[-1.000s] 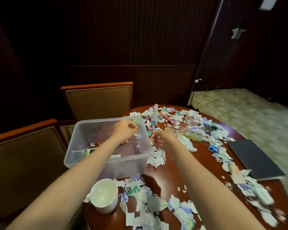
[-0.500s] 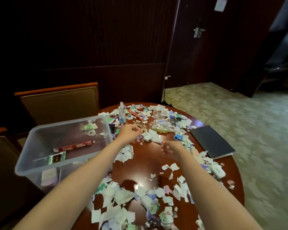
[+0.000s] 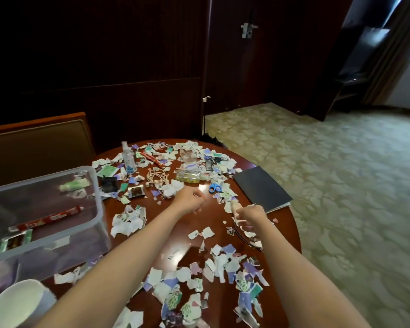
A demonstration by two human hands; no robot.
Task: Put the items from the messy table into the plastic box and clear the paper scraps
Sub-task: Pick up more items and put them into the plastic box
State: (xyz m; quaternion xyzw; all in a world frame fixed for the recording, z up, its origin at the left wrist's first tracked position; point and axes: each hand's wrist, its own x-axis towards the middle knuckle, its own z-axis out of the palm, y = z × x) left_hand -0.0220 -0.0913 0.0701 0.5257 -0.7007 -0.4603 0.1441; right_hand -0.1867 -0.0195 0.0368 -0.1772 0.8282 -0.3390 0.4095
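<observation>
At frame centre, left hand [image 3: 190, 200] hangs loosely curled over the surface [image 3: 211, 215], contents unreadable; right hand [image 3: 251, 215] pinches paper scraps [image 3: 239, 220], fingertips hidden. Plastic box [image 3: 98, 204] cut off at left.

From my end I see two bare arms. L forearm [image 3: 128, 252] & R forearm [image 3: 294, 268]: uncovered, wrist to frame edge, slim, smooth. L hand [image 3: 189, 200], over the middle of the round red-brown wooden table [image 3: 218, 218], & R hand [image 3: 251, 215], nearer its right rim: bare too; finer detail blurred.
</observation>
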